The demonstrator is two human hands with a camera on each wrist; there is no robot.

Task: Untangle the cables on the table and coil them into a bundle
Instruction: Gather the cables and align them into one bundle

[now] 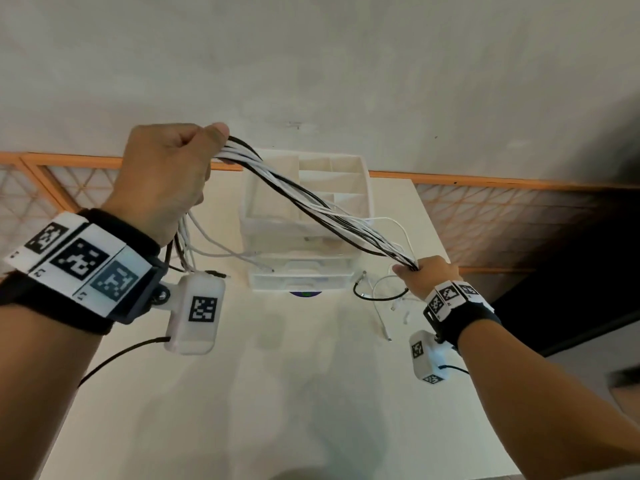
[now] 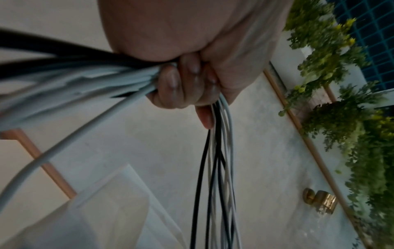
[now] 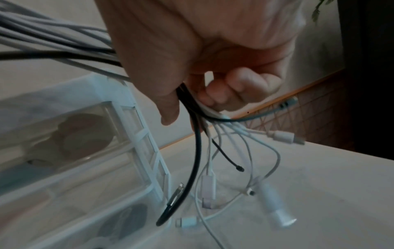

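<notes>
A bundle of several black and white cables [image 1: 311, 199] stretches through the air between my two hands, above the table. My left hand [image 1: 166, 171] is raised at the upper left and grips one end in a fist [image 2: 183, 80]; loose strands [image 2: 215, 176] hang down from it. My right hand [image 1: 429, 275] is lower, at the right near the table, with its fingers [image 3: 230, 91] curled round the other end. Below it the cable ends with plugs [image 3: 209, 190] dangle onto the table.
A white plastic drawer organiser [image 1: 301, 216] stands at the back middle of the white table [image 1: 277, 393], under the stretched cables. An orange lattice rail [image 1: 485, 188] runs behind the table. The table's right edge lies close to my right hand.
</notes>
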